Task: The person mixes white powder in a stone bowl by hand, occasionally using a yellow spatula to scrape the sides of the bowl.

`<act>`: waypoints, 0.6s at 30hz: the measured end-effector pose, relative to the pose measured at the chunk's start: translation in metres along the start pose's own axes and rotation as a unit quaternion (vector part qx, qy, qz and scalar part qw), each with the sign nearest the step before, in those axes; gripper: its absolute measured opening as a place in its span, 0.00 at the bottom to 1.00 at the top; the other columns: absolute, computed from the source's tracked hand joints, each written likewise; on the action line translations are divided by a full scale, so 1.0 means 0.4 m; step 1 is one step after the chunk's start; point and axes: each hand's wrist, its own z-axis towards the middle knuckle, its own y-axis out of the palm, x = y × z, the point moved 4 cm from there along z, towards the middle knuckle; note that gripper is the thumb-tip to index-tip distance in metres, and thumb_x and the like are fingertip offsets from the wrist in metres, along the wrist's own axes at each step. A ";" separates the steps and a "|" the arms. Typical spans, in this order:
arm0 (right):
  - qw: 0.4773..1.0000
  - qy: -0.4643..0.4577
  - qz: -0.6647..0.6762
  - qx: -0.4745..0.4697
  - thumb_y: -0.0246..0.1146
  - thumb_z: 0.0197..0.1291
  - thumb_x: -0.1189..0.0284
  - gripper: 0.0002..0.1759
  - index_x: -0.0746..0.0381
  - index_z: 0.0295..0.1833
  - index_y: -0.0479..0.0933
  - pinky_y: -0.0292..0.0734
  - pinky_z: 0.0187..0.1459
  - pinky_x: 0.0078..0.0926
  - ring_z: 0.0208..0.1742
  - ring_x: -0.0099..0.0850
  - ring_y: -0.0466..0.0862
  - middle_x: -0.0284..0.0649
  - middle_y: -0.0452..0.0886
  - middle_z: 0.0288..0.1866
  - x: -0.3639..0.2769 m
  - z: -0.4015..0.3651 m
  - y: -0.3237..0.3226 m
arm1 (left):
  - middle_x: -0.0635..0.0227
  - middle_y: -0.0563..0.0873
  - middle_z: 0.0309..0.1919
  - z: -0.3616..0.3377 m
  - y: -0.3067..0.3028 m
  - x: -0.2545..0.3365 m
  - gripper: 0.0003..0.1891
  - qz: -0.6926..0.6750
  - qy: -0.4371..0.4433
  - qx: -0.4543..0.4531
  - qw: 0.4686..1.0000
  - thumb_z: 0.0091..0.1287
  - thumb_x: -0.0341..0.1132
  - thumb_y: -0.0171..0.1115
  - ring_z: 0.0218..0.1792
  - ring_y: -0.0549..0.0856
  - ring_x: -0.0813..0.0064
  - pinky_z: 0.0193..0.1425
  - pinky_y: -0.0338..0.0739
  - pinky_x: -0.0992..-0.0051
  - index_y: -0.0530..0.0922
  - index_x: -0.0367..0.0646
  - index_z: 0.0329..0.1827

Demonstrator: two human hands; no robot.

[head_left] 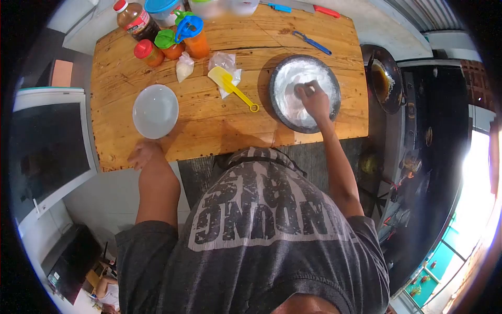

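On the wooden table's right part sits a round dark-rimmed pan (285, 107) with a white, powdery-looking coating inside. My right hand (315, 99) reaches into it, fingers bent together over the middle; whatever they hold, if anything, is too small to make out. At the table's front left edge rests my left hand (145, 153), its fingers partly spread and nothing in it. Just beyond that hand is a pale bowl (156, 111). Between bowl and pan lies a yellow spatula (230, 86), its head on a clear plastic bag (222, 60). A small bag of pale stuff (184, 67) lies nearby.
At the back left of the table (120, 68) stand a cola bottle (137, 22), an orange jar with a blue lid (195, 42), other jars and tubs. A blue peeler (312, 43) and a red-handled knife (327, 11) lie at the back right. Beyond the right edge is a wok (384, 78).
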 end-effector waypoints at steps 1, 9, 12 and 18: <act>1.000 -0.008 -0.019 -0.021 0.65 0.57 0.55 0.21 0.60 0.47 0.74 0.78 0.34 0.45 0.34 0.52 0.84 0.53 0.83 0.31 -0.023 -0.015 -0.022 | 0.51 0.70 0.46 0.000 0.000 -0.002 0.29 -0.001 0.000 0.002 1.000 0.59 0.52 0.50 0.41 0.79 0.50 0.41 0.70 0.51 0.64 0.46 0.61; 0.985 -0.080 -0.155 -0.004 0.60 0.61 0.54 0.18 0.49 0.51 0.69 0.77 0.24 0.45 0.25 0.49 0.83 0.49 0.80 0.24 -0.059 -0.122 0.046 | 0.51 0.70 0.46 -0.004 -0.072 -0.007 0.29 0.013 -0.006 0.015 1.000 0.58 0.51 0.50 0.41 0.79 0.50 0.42 0.70 0.51 0.64 0.46 0.60; 0.989 -0.012 -0.148 -0.003 0.61 0.59 0.53 0.20 0.54 0.49 0.72 0.77 0.25 0.43 0.26 0.48 0.83 0.51 0.82 0.26 -0.021 -0.017 0.041 | 0.51 0.70 0.46 -0.004 -0.073 -0.009 0.29 0.007 0.001 0.020 1.000 0.58 0.51 0.51 0.41 0.79 0.50 0.42 0.70 0.51 0.64 0.46 0.60; 0.957 0.173 0.190 -0.137 0.65 0.56 0.52 0.26 0.65 0.44 0.73 0.73 0.23 0.33 0.19 0.37 0.80 0.46 0.81 0.21 0.085 0.013 0.030 | 0.51 0.70 0.46 0.050 0.101 -0.044 0.28 -0.008 -0.001 0.026 1.000 0.58 0.51 0.51 0.41 0.79 0.51 0.42 0.70 0.51 0.65 0.45 0.59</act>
